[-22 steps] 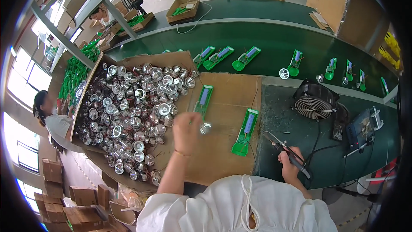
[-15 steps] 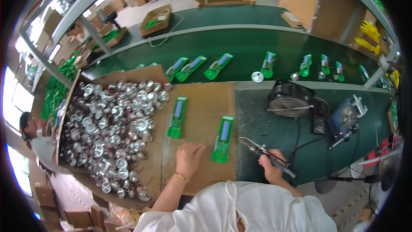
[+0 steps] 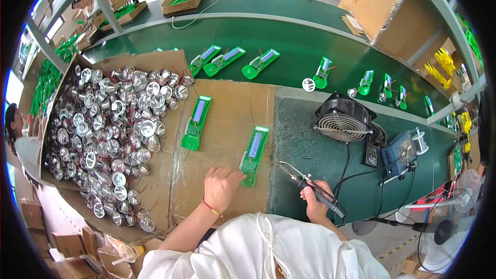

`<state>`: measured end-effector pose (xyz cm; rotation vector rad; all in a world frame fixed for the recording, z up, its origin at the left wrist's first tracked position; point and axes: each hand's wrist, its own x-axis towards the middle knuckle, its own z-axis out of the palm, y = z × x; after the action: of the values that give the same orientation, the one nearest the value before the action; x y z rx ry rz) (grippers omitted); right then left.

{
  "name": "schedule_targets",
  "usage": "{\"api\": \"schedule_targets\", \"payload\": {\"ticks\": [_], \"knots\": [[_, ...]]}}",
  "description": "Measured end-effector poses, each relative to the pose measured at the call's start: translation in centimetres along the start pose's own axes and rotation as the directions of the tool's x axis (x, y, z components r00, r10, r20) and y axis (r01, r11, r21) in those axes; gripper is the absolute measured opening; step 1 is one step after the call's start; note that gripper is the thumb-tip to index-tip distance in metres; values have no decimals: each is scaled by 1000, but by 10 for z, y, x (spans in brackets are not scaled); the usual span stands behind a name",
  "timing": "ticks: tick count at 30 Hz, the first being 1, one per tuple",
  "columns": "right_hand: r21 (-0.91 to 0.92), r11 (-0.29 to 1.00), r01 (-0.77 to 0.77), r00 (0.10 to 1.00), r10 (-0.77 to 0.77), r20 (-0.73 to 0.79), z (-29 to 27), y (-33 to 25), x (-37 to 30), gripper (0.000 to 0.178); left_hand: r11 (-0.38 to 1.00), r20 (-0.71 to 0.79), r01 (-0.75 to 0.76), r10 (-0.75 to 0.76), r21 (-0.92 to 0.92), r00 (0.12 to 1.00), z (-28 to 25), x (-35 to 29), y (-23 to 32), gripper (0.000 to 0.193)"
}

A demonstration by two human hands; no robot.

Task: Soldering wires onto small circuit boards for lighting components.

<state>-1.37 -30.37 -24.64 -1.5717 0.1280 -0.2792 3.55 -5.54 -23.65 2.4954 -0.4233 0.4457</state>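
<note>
My left hand (image 3: 223, 190) is closed in a pinch at the lower end of a green plastic casing (image 3: 250, 168) that holds a blue cylinder, probably a battery. What its fingertips hold is too small to make out. To the right, my right hand (image 3: 315, 202) grips a soldering iron (image 3: 321, 196) with a thin metal guide along it. Its tip points left toward the casing, apart from it. A second green casing (image 3: 195, 124) lies on the cardboard sheet (image 3: 222, 147), farther left.
A large cardboard box (image 3: 178, 62) of silvery reflector cups (image 3: 111, 147) stands left. A black fan (image 3: 343, 119) and a blue soldering station (image 3: 400, 152) stand right. Along the green bench beyond lie several green casings (image 3: 261, 63). A co-worker (image 3: 26, 139) is at far left.
My left hand has moved right, from beside the nearer casing to its lower end. My right hand still holds the soldering iron. The whole view has shifted a little.
</note>
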Motion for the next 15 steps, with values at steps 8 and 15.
{"api": "schedule_targets", "payload": {"ticks": [8, 15], "knots": [[28, 1000, 10, 1000, -11, 21, -1, 2, 3, 18, 976, 55, 158, -151, -149, 987, 6, -7, 3, 7], [75, 997, -14, 999, 12, 36, 4, 0, 2, 16, 958, 42, 272, -269, -88, 962, 5, -8, 8, 5]]}}
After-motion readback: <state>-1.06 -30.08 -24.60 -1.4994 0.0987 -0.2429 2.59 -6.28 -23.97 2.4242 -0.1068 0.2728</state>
